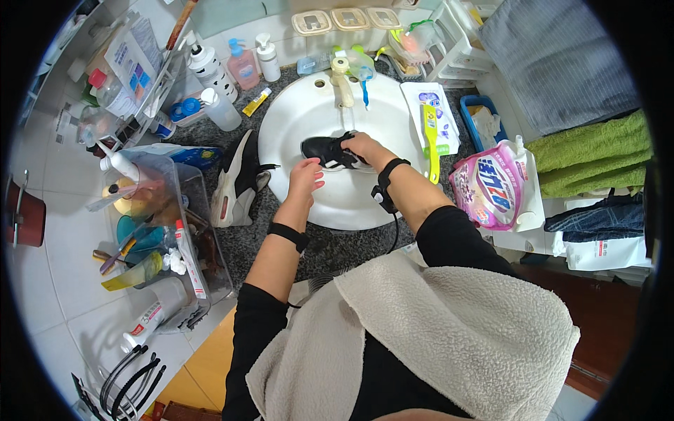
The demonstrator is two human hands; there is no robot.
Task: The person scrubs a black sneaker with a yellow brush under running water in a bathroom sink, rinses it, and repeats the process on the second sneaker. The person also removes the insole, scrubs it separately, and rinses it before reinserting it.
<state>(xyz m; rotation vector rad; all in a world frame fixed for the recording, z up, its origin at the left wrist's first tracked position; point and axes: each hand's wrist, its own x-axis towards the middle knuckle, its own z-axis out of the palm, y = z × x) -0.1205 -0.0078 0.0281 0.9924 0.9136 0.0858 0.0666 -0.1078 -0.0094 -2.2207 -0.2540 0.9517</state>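
Observation:
A black sneaker with white trim (324, 150) is in the white washbasin (337, 210), under the tap (343, 89). A thin stream of water (347, 118) runs from the spout towards it. My right hand (364, 149) grips the sneaker near its ankle opening, covering part of it. Close to the toe end, my left hand (305, 181) hovers with its fingers apart and nothing in them. Left of the basin, a second black and white sneaker (237, 184) leans on its side on the dark stone counter (326, 252). A yellow-green brush (430, 142) lies at the basin's right rim.
A pink detergent bag (495, 187) and a blue tray (482, 121) stand to the right. On the left are a clear plastic bin (205, 247) of toiletries, a spray bottle (221, 110) and several pump bottles. Towels (590, 152) hang at the right. A white packet (413, 100) lies under the brush.

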